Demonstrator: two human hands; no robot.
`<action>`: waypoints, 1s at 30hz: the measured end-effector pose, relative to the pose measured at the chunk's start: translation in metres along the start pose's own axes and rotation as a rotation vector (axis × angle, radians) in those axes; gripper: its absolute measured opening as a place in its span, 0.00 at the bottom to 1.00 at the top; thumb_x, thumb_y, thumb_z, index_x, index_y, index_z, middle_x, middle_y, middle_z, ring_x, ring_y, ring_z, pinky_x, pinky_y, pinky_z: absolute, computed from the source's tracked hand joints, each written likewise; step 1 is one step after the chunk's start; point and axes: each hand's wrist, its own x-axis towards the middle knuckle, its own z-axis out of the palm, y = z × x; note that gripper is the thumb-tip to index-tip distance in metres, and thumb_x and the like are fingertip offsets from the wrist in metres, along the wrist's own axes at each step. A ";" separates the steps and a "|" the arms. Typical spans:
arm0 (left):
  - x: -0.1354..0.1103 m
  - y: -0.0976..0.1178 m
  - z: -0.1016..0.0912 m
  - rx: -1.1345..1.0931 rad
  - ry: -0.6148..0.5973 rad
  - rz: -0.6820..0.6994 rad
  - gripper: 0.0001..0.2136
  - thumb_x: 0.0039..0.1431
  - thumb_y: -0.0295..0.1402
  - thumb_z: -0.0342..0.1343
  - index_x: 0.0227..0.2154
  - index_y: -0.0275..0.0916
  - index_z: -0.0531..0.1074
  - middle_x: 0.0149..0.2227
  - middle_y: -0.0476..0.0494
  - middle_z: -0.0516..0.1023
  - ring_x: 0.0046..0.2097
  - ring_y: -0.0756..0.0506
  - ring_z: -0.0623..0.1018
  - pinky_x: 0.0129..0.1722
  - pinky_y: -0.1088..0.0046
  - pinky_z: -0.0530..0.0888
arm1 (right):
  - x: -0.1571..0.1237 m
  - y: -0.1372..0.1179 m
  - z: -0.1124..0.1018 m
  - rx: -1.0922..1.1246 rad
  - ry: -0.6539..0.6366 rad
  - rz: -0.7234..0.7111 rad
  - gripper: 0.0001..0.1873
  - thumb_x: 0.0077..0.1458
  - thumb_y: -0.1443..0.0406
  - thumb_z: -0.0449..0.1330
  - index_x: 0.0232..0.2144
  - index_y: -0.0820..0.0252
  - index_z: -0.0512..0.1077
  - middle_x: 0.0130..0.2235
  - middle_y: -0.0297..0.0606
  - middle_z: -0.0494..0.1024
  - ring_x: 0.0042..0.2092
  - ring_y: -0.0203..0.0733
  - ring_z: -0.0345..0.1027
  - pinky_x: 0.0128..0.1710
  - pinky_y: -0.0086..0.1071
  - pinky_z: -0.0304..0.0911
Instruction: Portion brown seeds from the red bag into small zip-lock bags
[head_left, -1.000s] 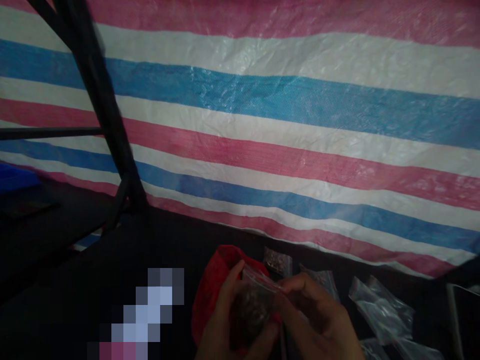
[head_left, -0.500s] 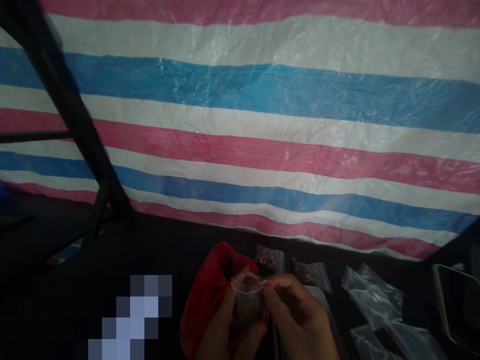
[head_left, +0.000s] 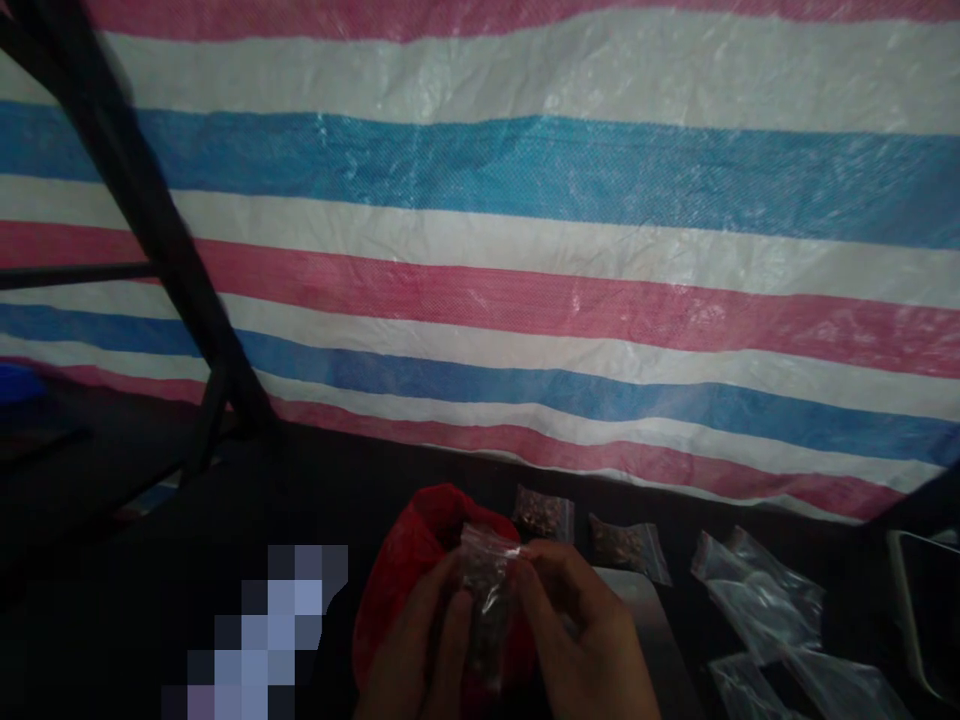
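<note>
Between my two hands is a small clear zip-lock bag (head_left: 489, 590), its mouth edge at the top and its front shiny. My left hand (head_left: 420, 640) grips its left side, with the fingers closed. At the upper right corner of the bag, my right hand (head_left: 581, 630) pinches the edge between thumb and forefinger. What the bag holds is too dark to make out. Directly behind it stands a red plastic bag (head_left: 397, 570), open at the top, partly hidden by my left hand.
Two filled zip-lock bags, a left one (head_left: 544, 513) and a right one (head_left: 628, 545), lie beyond my hands. A flat grey metallic object (head_left: 649, 620) is beside my right hand. Several clear bags (head_left: 765, 600) and a phone-like device (head_left: 930, 610) lie right. Striped sheeting (head_left: 525, 300) hangs behind.
The small bag's mouth, which gaped open before, now looks flattened together. Its front has turned more towards me, and my left hand has shifted slightly left.
</note>
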 end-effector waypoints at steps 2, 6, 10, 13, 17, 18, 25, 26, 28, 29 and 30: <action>0.008 -0.008 -0.010 0.083 0.004 -0.019 0.22 0.72 0.47 0.47 0.57 0.44 0.78 0.59 0.38 0.84 0.61 0.35 0.81 0.62 0.50 0.77 | 0.002 0.004 0.004 -0.063 0.028 -0.026 0.16 0.66 0.51 0.62 0.40 0.56 0.80 0.40 0.41 0.87 0.40 0.45 0.83 0.38 0.28 0.76; 0.016 -0.020 -0.016 0.171 0.114 -0.037 0.25 0.73 0.46 0.42 0.57 0.38 0.77 0.64 0.33 0.78 0.66 0.34 0.76 0.66 0.45 0.72 | 0.008 0.010 0.011 -0.252 0.054 -0.118 0.14 0.69 0.55 0.58 0.43 0.55 0.79 0.42 0.40 0.86 0.42 0.44 0.83 0.42 0.28 0.76; 0.013 -0.022 -0.009 0.129 0.152 -0.068 0.22 0.73 0.39 0.41 0.57 0.39 0.77 0.62 0.34 0.80 0.65 0.37 0.77 0.65 0.52 0.75 | 0.011 0.013 0.021 -0.535 -0.048 -0.228 0.15 0.71 0.59 0.53 0.45 0.51 0.80 0.46 0.39 0.85 0.43 0.43 0.84 0.42 0.28 0.75; 0.011 -0.021 -0.007 0.107 0.120 -0.086 0.23 0.73 0.36 0.39 0.57 0.39 0.77 0.60 0.34 0.82 0.62 0.38 0.80 0.63 0.54 0.76 | 0.012 0.016 0.030 -0.691 -0.150 -0.232 0.12 0.69 0.60 0.57 0.46 0.48 0.81 0.46 0.37 0.86 0.41 0.45 0.84 0.39 0.30 0.75; 0.012 -0.022 -0.013 0.150 0.118 -0.082 0.22 0.71 0.35 0.41 0.55 0.36 0.78 0.58 0.33 0.83 0.61 0.38 0.81 0.62 0.55 0.77 | 0.011 0.021 0.027 -0.838 -0.248 -0.197 0.17 0.62 0.60 0.64 0.53 0.47 0.81 0.51 0.37 0.87 0.48 0.52 0.84 0.46 0.36 0.77; 0.013 -0.023 -0.015 0.160 0.108 -0.094 0.22 0.70 0.35 0.43 0.55 0.36 0.78 0.57 0.33 0.84 0.60 0.37 0.82 0.61 0.55 0.77 | 0.012 0.022 0.024 -0.857 -0.276 -0.193 0.21 0.59 0.60 0.66 0.55 0.47 0.80 0.53 0.39 0.86 0.50 0.54 0.83 0.48 0.38 0.77; 0.015 -0.021 -0.019 0.040 0.012 -0.197 0.19 0.65 0.36 0.50 0.52 0.41 0.80 0.49 0.39 0.88 0.49 0.39 0.87 0.52 0.61 0.82 | 0.016 0.018 0.015 -0.817 -0.274 -0.218 0.17 0.63 0.59 0.63 0.53 0.48 0.82 0.51 0.38 0.87 0.50 0.53 0.84 0.50 0.37 0.78; 0.015 -0.018 -0.021 0.029 0.031 -0.185 0.18 0.65 0.36 0.50 0.52 0.42 0.80 0.48 0.40 0.89 0.48 0.40 0.87 0.51 0.62 0.82 | 0.016 0.016 0.014 -0.786 -0.282 -0.234 0.17 0.66 0.58 0.60 0.54 0.47 0.81 0.52 0.38 0.87 0.51 0.51 0.84 0.50 0.36 0.78; 0.016 -0.012 -0.028 0.040 0.087 -0.155 0.18 0.66 0.37 0.50 0.52 0.43 0.81 0.48 0.41 0.89 0.49 0.40 0.87 0.50 0.63 0.83 | 0.016 0.013 0.010 -0.750 -0.291 -0.269 0.19 0.71 0.58 0.54 0.57 0.47 0.80 0.56 0.39 0.85 0.53 0.49 0.83 0.50 0.34 0.77; 0.017 -0.009 -0.031 0.060 0.105 -0.136 0.18 0.66 0.37 0.50 0.51 0.44 0.81 0.49 0.42 0.88 0.49 0.40 0.87 0.50 0.64 0.83 | 0.016 0.013 0.008 -0.753 -0.295 -0.283 0.20 0.72 0.58 0.53 0.58 0.48 0.80 0.57 0.40 0.84 0.53 0.49 0.83 0.51 0.34 0.77; 0.018 -0.006 -0.035 0.086 0.115 -0.120 0.17 0.67 0.38 0.50 0.50 0.45 0.82 0.49 0.42 0.88 0.49 0.39 0.87 0.50 0.64 0.83 | 0.016 0.015 0.006 -0.766 -0.305 -0.292 0.20 0.71 0.58 0.53 0.57 0.48 0.80 0.57 0.41 0.84 0.53 0.50 0.83 0.50 0.35 0.78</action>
